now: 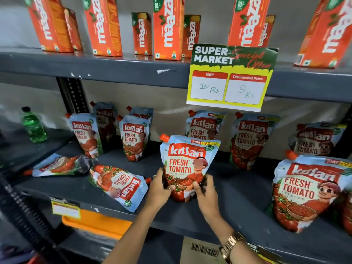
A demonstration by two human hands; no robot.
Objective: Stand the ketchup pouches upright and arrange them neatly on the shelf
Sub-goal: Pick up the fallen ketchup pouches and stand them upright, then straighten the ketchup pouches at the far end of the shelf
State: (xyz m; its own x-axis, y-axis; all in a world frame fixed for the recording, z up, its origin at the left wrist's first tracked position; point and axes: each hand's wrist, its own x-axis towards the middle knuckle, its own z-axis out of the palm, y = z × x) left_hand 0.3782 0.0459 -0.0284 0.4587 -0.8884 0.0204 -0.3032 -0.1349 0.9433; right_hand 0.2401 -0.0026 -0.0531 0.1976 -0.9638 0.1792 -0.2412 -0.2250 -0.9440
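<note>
While left hand (159, 185) & right hand (206, 191) grip 1 upright Kissan ketchup pouch (185, 164) at mid-shelf (238, 189), 8 other pouches stand upright and 2 lie flat at left.

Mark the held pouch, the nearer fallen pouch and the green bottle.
held pouch (187, 161), head view, front label.
nearer fallen pouch (118, 184), head view, middle of its face.
green bottle (34, 126), head view, body.

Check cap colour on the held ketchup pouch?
Red-orange cap, clearest in the head view.
</note>
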